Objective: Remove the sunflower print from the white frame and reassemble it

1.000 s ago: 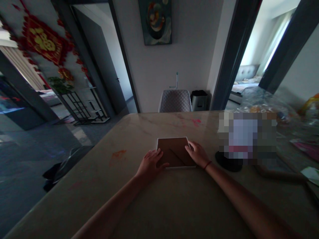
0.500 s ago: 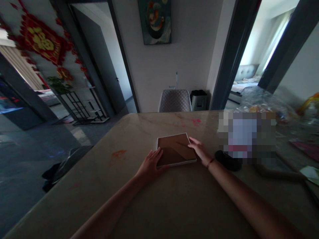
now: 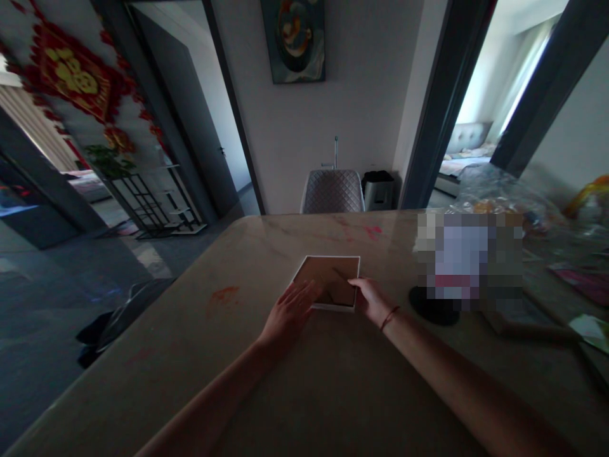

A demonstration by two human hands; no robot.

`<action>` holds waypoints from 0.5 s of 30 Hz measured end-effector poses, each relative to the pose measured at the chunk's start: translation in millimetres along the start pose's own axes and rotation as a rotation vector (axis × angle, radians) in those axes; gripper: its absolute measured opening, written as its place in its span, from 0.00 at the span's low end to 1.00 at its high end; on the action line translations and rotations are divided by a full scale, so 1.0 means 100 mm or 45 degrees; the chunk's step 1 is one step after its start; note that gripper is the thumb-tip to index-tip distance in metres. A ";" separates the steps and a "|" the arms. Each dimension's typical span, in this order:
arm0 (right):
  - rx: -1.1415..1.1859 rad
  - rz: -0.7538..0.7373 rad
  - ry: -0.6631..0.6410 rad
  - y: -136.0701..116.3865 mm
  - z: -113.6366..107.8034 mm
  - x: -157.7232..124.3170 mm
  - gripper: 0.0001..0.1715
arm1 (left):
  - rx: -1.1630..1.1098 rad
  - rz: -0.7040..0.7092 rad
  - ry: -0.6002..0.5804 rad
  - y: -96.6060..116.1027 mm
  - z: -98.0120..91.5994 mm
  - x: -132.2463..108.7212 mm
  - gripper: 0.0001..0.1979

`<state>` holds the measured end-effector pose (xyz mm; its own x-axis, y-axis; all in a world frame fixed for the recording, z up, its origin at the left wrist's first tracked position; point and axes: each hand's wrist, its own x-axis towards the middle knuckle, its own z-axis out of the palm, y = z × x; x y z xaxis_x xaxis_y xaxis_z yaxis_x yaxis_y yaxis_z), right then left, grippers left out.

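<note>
A flat brown square board with a pale edge (image 3: 328, 276) lies on the marble table (image 3: 295, 381), slightly turned. My left hand (image 3: 290, 312) rests flat on its near left corner, fingers stretched out. My right hand (image 3: 370, 298), a red cord round the wrist, grips the board's near right corner with curled fingers.
A black round base (image 3: 431, 308) stands right of the board under a blurred patch. Clutter and clear plastic wrapping (image 3: 504, 190) fill the table's right side. A grey quilted chair (image 3: 332, 192) stands at the far edge. Red stains (image 3: 223, 295) mark the tabletop.
The board has been turned anticlockwise and shifted a little left. My right hand slid from its right edge to the near right corner; my left hand moved further onto it.
</note>
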<state>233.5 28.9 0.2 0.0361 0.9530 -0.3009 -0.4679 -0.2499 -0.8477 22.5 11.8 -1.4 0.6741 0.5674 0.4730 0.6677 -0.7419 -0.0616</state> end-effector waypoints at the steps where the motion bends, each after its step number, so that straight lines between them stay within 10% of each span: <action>1: 0.020 0.033 0.019 0.01 0.03 -0.02 0.05 | -0.018 -0.020 -0.013 0.00 0.00 -0.01 0.22; 15: 0.243 -0.040 0.020 -0.03 -0.08 0.10 0.09 | -0.450 -0.140 0.226 0.04 -0.11 0.00 0.23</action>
<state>241.6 37.3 -3.8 0.0664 0.9566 -0.2839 -0.6253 -0.1818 -0.7589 21.6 5.4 7.7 0.5190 0.6029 0.6060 0.5623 -0.7747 0.2892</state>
